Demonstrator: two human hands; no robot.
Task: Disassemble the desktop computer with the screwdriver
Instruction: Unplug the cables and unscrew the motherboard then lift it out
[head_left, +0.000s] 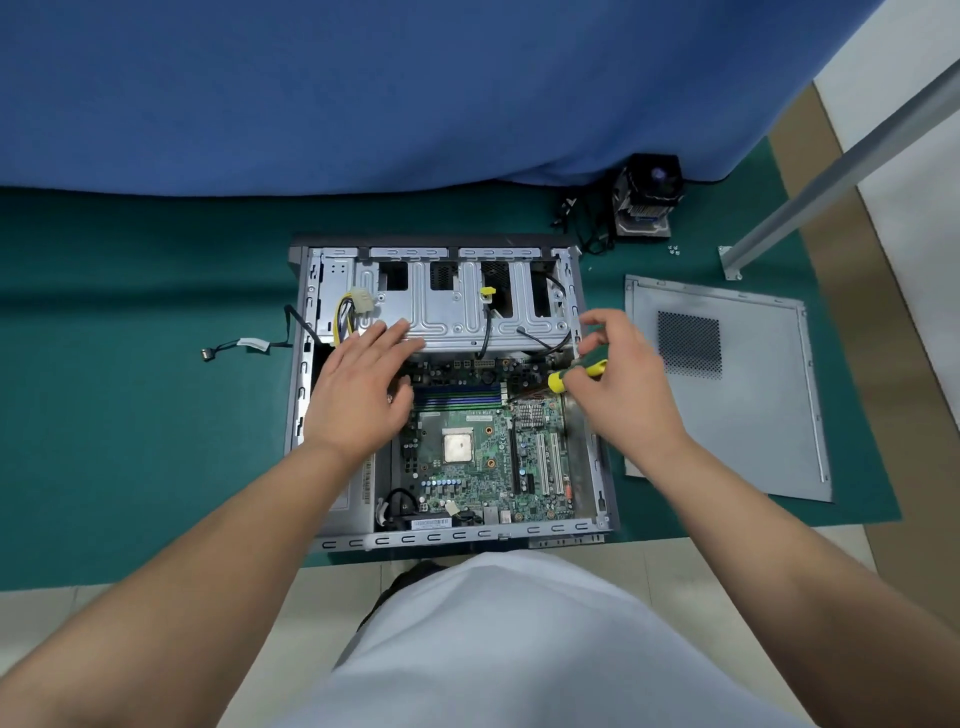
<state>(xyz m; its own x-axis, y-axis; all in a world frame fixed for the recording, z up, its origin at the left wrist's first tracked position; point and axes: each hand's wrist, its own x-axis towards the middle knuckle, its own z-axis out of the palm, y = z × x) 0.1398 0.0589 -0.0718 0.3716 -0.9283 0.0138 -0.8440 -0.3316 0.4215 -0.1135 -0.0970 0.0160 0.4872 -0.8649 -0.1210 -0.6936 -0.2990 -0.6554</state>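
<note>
An open desktop computer case (304, 364) lies flat on a green mat, its green motherboard (483, 462) exposed with the bare processor in the middle. A silver drive cage (457, 317) spans the case's far end. My left hand (363, 384) lies flat with straight fingers across the cage's near edge and the board's left side. My right hand (618, 384) grips a screwdriver (576, 373) with a green and yellow handle, over the board's far right corner beside the case wall. The screwdriver's tip is hidden.
The removed grey side panel (727, 384) lies right of the case. A black cooler with heatsink (647, 197) and loose cables sit behind it, with a few small screws (674, 250) nearby. A loose cable (239, 347) trails left. A metal table leg (831, 176) stands far right.
</note>
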